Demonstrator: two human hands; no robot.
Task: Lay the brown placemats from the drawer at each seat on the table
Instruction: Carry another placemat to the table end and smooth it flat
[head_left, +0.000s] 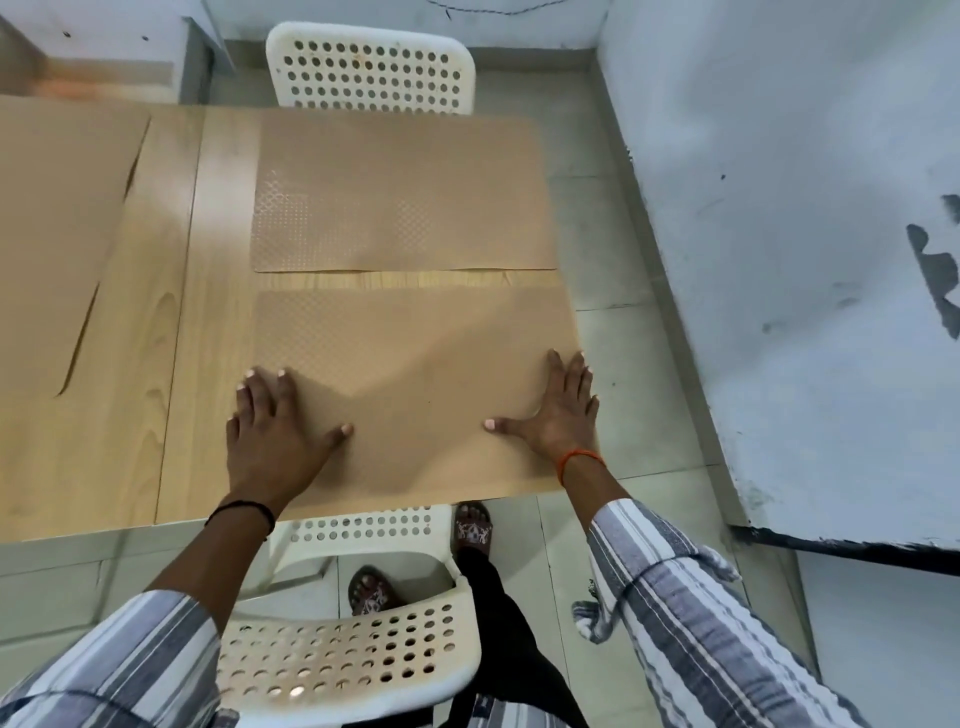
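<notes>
A brown textured placemat (415, 364) lies flat at the near right end of the light wooden table (171, 364). My left hand (272, 431) rests palm down on its left edge, fingers spread. My right hand (563, 410) presses flat on its right edge, near the table's end. A second brown placemat (400, 192) lies just beyond it, in front of the far chair. More brown placemats (57, 234) lie at the left, partly cut off by the frame.
A white perforated chair (363, 660) stands right below me at the near seat, and another white chair (369, 67) is at the far side. A grey-white wall (805, 260) runs close along the right. My sandalled feet are on the tiled floor (613, 234).
</notes>
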